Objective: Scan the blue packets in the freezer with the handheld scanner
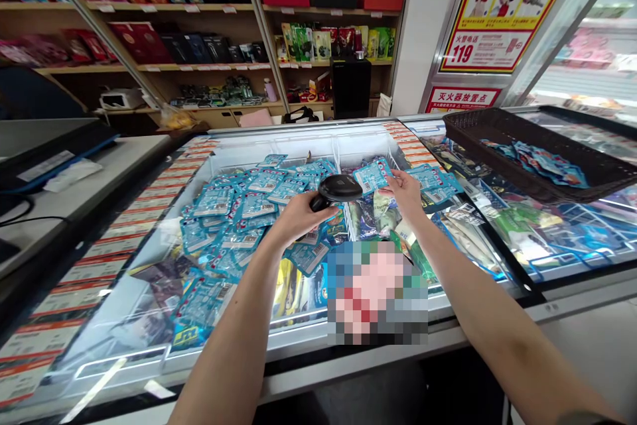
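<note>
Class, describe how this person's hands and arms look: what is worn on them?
The left hand and right hand are ungloved; no rings can be made out. The left forearm and right forearm look bare, with no watch visible. Something dark borders the right one at the picture's bottom edge, perhaps a sleeve or band.

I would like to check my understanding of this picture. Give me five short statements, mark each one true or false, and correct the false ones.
1. The left hand holds a black handheld device. True.
2. The right hand grips a blue packet. True.
3. The two hands touch each other. False: they are apart.
4. No basket is in view. False: a dark basket is at the picture's right, with several packets inside.
5. The wall poster shows the number 119. True.
</note>
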A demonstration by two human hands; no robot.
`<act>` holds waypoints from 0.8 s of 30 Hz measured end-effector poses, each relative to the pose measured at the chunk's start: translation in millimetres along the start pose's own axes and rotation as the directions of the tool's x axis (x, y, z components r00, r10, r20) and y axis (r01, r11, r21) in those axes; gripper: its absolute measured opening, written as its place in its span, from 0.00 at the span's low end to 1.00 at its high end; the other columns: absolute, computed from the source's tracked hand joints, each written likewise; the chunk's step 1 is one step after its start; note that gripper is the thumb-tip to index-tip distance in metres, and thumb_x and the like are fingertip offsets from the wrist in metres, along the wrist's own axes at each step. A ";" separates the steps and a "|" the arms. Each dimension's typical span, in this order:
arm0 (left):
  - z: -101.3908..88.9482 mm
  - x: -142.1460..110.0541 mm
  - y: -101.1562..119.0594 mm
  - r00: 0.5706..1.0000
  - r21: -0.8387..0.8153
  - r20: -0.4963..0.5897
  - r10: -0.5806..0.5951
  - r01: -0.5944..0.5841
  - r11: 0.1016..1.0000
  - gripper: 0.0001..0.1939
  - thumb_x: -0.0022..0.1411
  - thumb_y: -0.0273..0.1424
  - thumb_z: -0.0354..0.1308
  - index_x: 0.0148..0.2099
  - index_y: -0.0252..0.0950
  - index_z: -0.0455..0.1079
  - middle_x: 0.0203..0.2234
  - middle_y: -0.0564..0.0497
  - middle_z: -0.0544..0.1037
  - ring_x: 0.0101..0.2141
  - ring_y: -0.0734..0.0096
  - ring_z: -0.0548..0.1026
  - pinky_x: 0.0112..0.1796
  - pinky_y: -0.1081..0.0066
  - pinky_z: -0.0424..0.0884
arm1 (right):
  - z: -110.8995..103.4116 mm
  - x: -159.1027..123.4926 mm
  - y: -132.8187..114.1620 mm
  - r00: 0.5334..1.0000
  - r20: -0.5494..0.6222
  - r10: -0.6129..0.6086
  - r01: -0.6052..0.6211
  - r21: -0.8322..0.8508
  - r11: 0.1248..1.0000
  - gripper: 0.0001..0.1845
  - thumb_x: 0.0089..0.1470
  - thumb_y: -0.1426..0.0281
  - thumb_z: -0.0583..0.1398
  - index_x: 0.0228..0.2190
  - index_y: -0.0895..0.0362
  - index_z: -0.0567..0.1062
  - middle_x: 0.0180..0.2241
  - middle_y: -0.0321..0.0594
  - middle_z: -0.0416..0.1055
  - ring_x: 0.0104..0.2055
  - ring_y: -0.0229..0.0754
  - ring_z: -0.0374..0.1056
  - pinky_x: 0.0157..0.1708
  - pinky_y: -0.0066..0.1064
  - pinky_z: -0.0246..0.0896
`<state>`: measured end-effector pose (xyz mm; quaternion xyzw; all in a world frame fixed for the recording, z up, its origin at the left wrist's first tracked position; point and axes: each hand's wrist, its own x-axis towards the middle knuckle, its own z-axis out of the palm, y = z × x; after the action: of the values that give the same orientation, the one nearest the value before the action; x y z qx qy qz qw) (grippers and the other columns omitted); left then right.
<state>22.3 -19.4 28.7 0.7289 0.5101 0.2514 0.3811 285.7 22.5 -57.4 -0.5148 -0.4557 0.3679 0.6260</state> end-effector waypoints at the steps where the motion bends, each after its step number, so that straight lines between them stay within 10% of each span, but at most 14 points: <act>1: -0.1 0.0 0.1 1.000 -0.005 -0.001 0.001 -0.001 1.000 0.20 0.49 0.46 0.60 0.36 0.34 0.70 0.16 0.54 0.69 0.16 0.73 0.67 0.17 0.75 0.59 | 0.3 -0.1 -0.3 1.000 -0.002 0.004 -0.004 0.000 1.000 0.26 0.46 0.54 0.61 0.43 0.57 0.69 0.28 0.36 0.73 0.33 0.48 0.76 0.37 0.41 0.75; 24: -0.6 -4.2 7.4 0.999 0.002 0.035 -0.010 0.010 1.000 0.19 0.50 0.45 0.61 0.37 0.34 0.71 0.16 0.54 0.70 0.16 0.73 0.66 0.17 0.75 0.59 | -3.2 -2.5 -1.1 0.997 -0.010 -0.070 0.069 -0.100 0.993 0.25 0.50 0.53 0.57 0.45 0.56 0.68 0.26 0.34 0.70 0.32 0.48 0.76 0.35 0.42 0.74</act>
<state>24.4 -24.6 35.1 0.7310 0.5072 0.2362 0.3907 287.9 19.0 -56.9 -0.5318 -0.4871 0.3192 0.6149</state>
